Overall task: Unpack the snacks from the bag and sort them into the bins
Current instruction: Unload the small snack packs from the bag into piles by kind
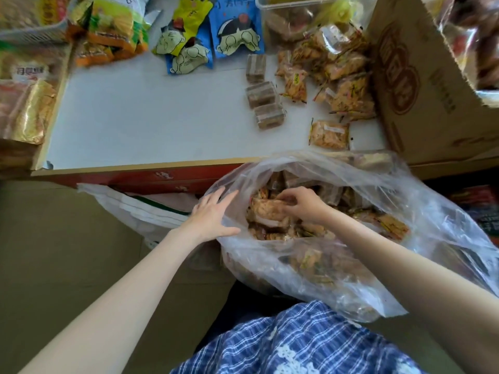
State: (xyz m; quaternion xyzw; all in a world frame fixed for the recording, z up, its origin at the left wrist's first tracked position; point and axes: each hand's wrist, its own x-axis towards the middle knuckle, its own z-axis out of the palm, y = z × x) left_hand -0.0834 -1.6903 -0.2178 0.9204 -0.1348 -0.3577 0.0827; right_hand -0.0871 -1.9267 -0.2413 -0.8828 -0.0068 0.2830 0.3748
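The clear plastic bag (337,255) lies open below the counter (151,125) edge, filled with snack packets. The right hand (302,206) is inside the bag mouth, fingers curled around a cracker packet (266,209). The left hand (213,214) rests with straight, spread fingers against the bag's left rim. Cracker packets (334,76) and brown wafer packs (263,93) lie on the counter beside a cardboard box (421,85).

Print on the cardboard box (421,85) and packets is too blurred to read.
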